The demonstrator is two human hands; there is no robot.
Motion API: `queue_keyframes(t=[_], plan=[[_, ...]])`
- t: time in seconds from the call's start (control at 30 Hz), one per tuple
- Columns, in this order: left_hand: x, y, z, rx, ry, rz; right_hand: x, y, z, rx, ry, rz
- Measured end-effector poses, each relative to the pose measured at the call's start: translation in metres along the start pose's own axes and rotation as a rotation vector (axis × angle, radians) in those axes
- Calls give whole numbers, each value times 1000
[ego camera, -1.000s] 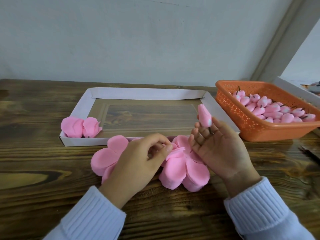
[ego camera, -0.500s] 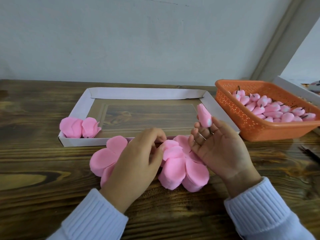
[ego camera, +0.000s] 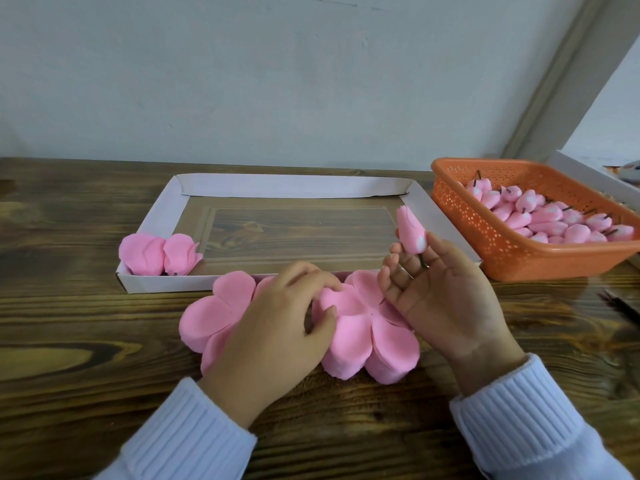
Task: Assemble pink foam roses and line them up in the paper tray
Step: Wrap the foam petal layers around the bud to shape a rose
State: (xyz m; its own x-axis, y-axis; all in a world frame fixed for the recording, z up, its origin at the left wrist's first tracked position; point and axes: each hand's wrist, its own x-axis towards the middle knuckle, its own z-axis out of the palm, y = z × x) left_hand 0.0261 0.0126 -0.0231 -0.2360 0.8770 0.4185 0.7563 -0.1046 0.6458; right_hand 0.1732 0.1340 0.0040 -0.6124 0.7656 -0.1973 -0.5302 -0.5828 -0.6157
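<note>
A white paper tray [ego camera: 426, 209] lies on the wooden table, with two finished pink foam roses [ego camera: 157, 254] in its near left corner. In front of the tray lie two stacks of pink flower-shaped petal sheets: one [ego camera: 374, 344] between my hands, one [ego camera: 214, 313] partly under my left hand. My left hand [ego camera: 273, 327] pinches the top petal of the middle stack between thumb and fingers. My right hand [ego camera: 440, 292], palm up, holds a pink foam bud [ego camera: 410, 233] upright by its dark stem.
An orange plastic basket [ego camera: 485, 237] at the right holds several pink foam buds [ego camera: 554, 220] with dark stems. A white box edge [ego camera: 588, 174] sits behind it. A dark tool [ego camera: 623, 303] lies at the right edge of the table.
My left hand's fingers have shifted slightly on the middle stack, pressing down and pinching the top petal layer. My right hand and the bud have stayed still.
</note>
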Motion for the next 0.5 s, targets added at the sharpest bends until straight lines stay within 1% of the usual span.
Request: queue_keyframes(t=[0.17,0.33,0.5], plan=[[1,-2,2,5,47,-15,0,0,-1,-3,-13,0],[3,0,5,49,37,-54,0,1,-1,-10,-16,3],[4,1,5,90,23,-49,-1,1,-1,-24,-12,0]])
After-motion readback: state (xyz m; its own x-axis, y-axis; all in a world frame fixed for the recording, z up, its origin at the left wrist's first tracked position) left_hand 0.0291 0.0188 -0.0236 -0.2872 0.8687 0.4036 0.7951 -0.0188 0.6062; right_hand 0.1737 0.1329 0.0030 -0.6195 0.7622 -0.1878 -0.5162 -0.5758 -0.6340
